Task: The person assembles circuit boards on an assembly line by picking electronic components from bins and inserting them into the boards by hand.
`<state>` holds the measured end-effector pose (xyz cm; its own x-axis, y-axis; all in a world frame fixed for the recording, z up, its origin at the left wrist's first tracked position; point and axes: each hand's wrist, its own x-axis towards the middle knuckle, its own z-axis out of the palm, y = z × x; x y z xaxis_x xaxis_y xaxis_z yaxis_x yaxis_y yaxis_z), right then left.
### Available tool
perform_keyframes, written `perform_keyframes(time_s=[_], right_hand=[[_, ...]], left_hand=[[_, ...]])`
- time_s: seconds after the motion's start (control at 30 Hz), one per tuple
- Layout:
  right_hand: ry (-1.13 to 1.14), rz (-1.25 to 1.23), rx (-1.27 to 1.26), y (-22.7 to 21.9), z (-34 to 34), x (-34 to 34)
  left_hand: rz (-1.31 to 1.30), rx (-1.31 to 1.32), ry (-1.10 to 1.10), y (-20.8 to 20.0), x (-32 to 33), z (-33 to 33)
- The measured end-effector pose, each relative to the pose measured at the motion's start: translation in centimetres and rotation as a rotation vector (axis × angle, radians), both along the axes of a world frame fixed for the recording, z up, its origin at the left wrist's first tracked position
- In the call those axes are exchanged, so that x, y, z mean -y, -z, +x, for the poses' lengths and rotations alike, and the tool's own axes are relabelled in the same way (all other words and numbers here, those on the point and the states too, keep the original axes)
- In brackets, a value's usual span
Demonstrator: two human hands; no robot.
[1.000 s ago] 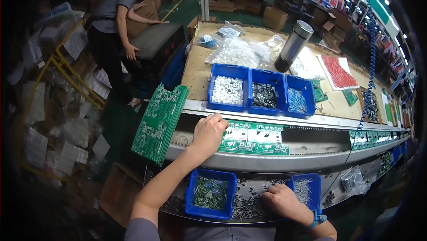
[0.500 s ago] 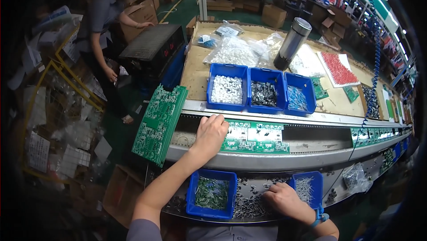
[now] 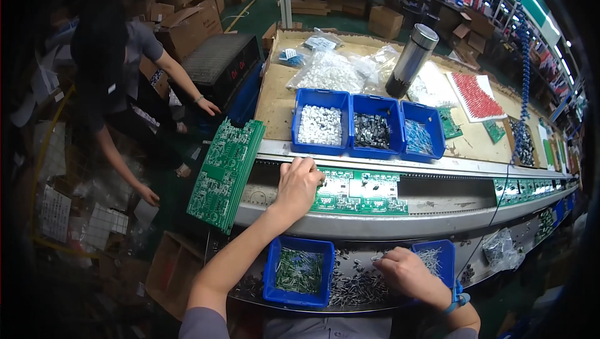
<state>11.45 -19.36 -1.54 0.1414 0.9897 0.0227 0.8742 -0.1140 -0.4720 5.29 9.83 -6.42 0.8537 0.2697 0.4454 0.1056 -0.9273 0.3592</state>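
My left hand [image 3: 297, 187] rests at the left end of a green circuit board [image 3: 359, 192] lying in the conveyor rail. Its fingers are closed, with the fingertips on the board's edge; whatever they pinch is hidden. Over the metal tray, my right hand [image 3: 409, 271] holds its fingers pinched together, and the thing in them is too small to make out. Loose small metal-legged components [image 3: 357, 286] lie beneath and left of it. A blue bin of pale pins [image 3: 442, 258] is just to its right, and a blue bin of green-and-silver leaded parts [image 3: 299, 270] sits farther left.
A stack of green circuit boards [image 3: 225, 173] leans at the rail's left end. Behind the rail stand blue bins of white [image 3: 320, 125], black [image 3: 372, 132] and blue parts [image 3: 417, 137], plus a steel flask [image 3: 412, 60]. At the left, another person [image 3: 140, 70] bends beside a black crate [image 3: 219, 60].
My right hand has lifted slightly up and right over the loose components. My left hand has barely moved. The other person has come nearer, lowering their arms.
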Motion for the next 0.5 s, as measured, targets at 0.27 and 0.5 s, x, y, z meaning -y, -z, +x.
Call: perform_keyframes(time_s=[0.27,0.5], right_hand=[[0.029,0.187,-0.040,-2.8,3.3,-5.8],[0.198,0.287,-0.107,2.0,6.1,-13.7]], left_hand=[[-0.034,-0.012,-0.031,-0.1,0.2,0.1],[-0.051,-0.024,-0.033,0.1,0.1,0.2]])
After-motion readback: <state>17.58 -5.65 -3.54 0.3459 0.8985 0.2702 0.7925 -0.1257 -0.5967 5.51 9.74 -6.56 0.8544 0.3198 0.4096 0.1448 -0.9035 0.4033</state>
